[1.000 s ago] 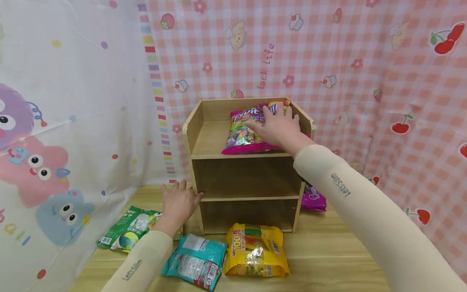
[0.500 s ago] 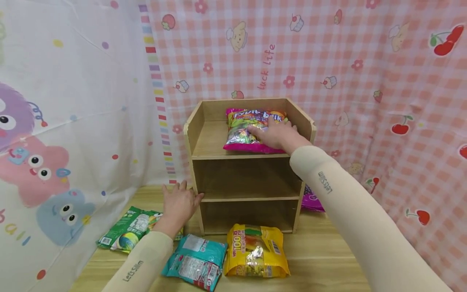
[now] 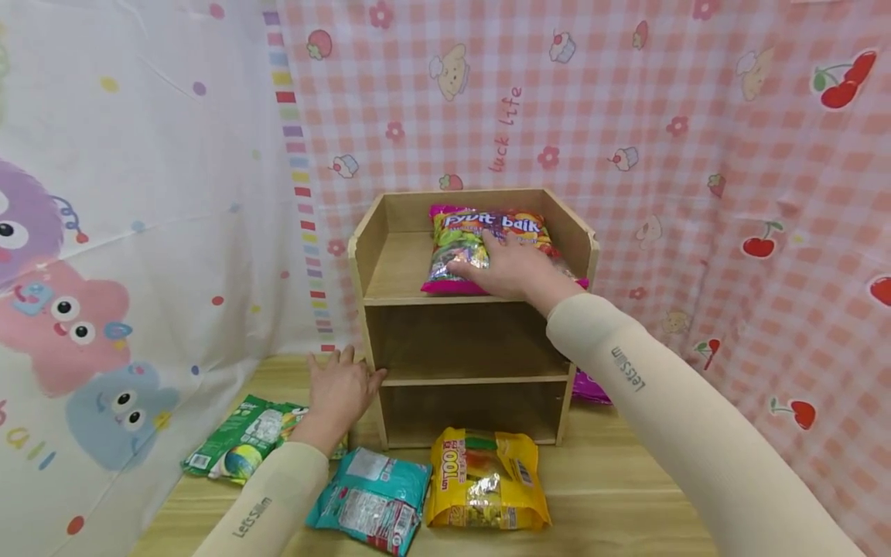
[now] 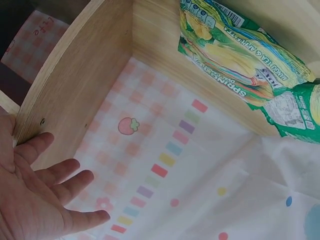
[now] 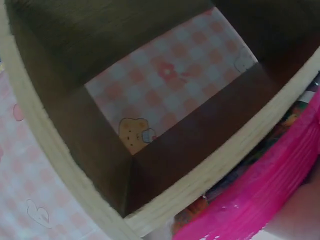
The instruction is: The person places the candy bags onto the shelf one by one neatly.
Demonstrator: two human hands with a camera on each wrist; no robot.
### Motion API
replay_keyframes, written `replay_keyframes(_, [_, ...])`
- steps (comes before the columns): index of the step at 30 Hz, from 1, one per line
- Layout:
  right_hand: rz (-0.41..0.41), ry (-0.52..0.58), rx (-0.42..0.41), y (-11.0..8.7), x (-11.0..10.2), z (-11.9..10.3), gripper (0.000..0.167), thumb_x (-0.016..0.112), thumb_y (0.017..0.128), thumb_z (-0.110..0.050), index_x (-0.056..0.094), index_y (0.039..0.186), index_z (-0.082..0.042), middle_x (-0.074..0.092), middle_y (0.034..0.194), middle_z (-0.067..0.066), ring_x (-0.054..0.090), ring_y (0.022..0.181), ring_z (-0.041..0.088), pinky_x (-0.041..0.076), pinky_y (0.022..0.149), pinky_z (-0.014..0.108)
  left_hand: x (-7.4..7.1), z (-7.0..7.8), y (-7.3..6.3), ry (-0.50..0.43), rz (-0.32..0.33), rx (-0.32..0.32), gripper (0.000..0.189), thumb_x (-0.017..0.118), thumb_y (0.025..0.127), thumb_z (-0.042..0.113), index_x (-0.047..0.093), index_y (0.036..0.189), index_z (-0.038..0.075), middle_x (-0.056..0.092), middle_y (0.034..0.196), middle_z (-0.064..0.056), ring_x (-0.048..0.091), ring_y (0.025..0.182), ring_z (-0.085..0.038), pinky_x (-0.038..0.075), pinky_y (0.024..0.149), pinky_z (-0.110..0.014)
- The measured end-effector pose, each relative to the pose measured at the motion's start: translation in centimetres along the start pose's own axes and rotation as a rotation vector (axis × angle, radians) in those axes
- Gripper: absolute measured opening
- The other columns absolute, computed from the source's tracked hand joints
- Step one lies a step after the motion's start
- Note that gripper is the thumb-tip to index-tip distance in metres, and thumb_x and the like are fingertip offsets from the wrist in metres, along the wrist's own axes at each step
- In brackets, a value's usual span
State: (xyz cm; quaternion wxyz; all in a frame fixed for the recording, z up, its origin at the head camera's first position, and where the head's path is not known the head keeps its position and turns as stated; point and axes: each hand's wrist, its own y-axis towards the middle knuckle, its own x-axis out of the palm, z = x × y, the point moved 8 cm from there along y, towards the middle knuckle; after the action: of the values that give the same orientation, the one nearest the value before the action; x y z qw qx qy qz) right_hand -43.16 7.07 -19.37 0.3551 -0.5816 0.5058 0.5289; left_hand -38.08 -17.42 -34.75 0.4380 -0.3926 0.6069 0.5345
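A pink-edged candy bag lies flat on the top level of a small wooden shelf. My right hand rests on the bag's front part with the fingers spread over it. In the right wrist view the bag's pink edge runs along the shelf's front board, and little of the hand shows. My left hand touches the shelf's left side near the middle board. Its fingers are loosely extended beside the wooden side panel in the left wrist view.
Before the shelf lie a teal snack bag and a yellow snack bag. Green bags lie left of it. A purple bag shows partly behind its right side. Patterned cloths hang at the back and sides.
My right hand has moved left and toward the front over the candy bag, which now lies flatter and squarer on the top level. The left hand has stayed in place.
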Motion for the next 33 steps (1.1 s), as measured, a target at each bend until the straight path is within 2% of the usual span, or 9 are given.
replay_keyframes(4, [0.065, -0.007, -0.011, -0.6, 0.0, -0.1, 0.102, 0.027, 0.085, -0.086, 0.014, 0.161, -0.019, 0.016, 0.161, 0.024, 0.020, 0.144, 0.050, 0.014, 0.113, 0.066, 0.1, 0.0, 0.0, 0.004, -0.006, 0.000, 0.049, 0.050, 0.101, 0.046, 0.074, 0.114, 0.006, 0.052, 0.140, -0.023, 0.046, 0.131, -0.043, 0.018, 0.105, -0.075])
replay_keyframes(8, [0.116, -0.063, -0.066, -1.3, -0.1, -1.2, 0.094, 0.030, 0.086, -0.085, 0.020, 0.160, -0.028, 0.017, 0.162, 0.019, 0.016, 0.145, 0.048, 0.008, 0.111, 0.070, 0.0, 0.0, 0.0, 0.002, 0.002, 0.005, 0.049, 0.050, 0.101, 0.047, 0.075, 0.113, 0.006, 0.053, 0.140, -0.023, 0.046, 0.131, -0.044, 0.018, 0.105, -0.075])
replay_keyframes(13, [0.077, -0.085, -0.108, -1.6, -0.2, -2.2, 0.090, 0.033, 0.086, -0.083, 0.025, 0.158, -0.030, 0.017, 0.163, 0.018, 0.014, 0.145, 0.050, 0.013, 0.109, 0.072, -0.5, 0.0, -0.2, 0.008, 0.023, 0.010, 0.048, 0.051, 0.101, 0.046, 0.075, 0.112, 0.005, 0.054, 0.138, -0.023, 0.047, 0.130, -0.044, 0.020, 0.105, -0.075])
replay_keyframes(17, [0.065, -0.093, -0.101, -1.2, -0.2, -1.9, 0.087, 0.030, 0.089, -0.081, 0.022, 0.159, -0.031, 0.015, 0.164, 0.017, 0.010, 0.146, 0.049, 0.012, 0.109, 0.073, -0.8, 0.0, -0.2, -0.001, 0.030, 0.011, 0.047, 0.052, 0.101, 0.045, 0.075, 0.112, 0.005, 0.054, 0.137, -0.024, 0.047, 0.129, -0.045, 0.020, 0.104, -0.075])
replay_keyframes(22, [0.067, -0.105, -0.106, -0.9, 0.1, -1.3, 0.089, 0.027, 0.088, -0.083, 0.020, 0.160, -0.031, 0.014, 0.164, 0.017, 0.011, 0.147, 0.048, 0.011, 0.110, 0.072, -0.4, 0.1, -0.2, -0.010, 0.015, 0.009, 0.048, 0.049, 0.102, 0.046, 0.075, 0.113, 0.006, 0.052, 0.140, -0.023, 0.045, 0.131, -0.045, 0.018, 0.105, -0.075])
replay_keyframes(28, [0.064, -0.095, -0.106, -1.8, 0.0, -0.7, 0.097, 0.036, 0.083, -0.086, 0.018, 0.160, -0.030, 0.013, 0.163, 0.020, 0.007, 0.147, 0.050, 0.007, 0.109, 0.074, -0.1, 0.2, -0.2, -0.005, 0.015, 0.009, 0.049, 0.049, 0.102, 0.046, 0.075, 0.113, 0.006, 0.053, 0.139, -0.023, 0.046, 0.130, -0.045, 0.019, 0.105, -0.075])
replay_keyframes(33, [0.056, -0.093, -0.098, -2.3, -0.3, 0.0, 0.086, 0.042, 0.090, -0.075, 0.021, 0.160, -0.029, 0.017, 0.162, 0.021, 0.015, 0.145, 0.051, 0.013, 0.107, 0.074, -0.2, 0.1, -0.1, -0.012, 0.028, 0.008, 0.049, 0.050, 0.102, 0.046, 0.074, 0.113, 0.005, 0.054, 0.138, -0.024, 0.046, 0.130, -0.045, 0.019, 0.104, -0.075])
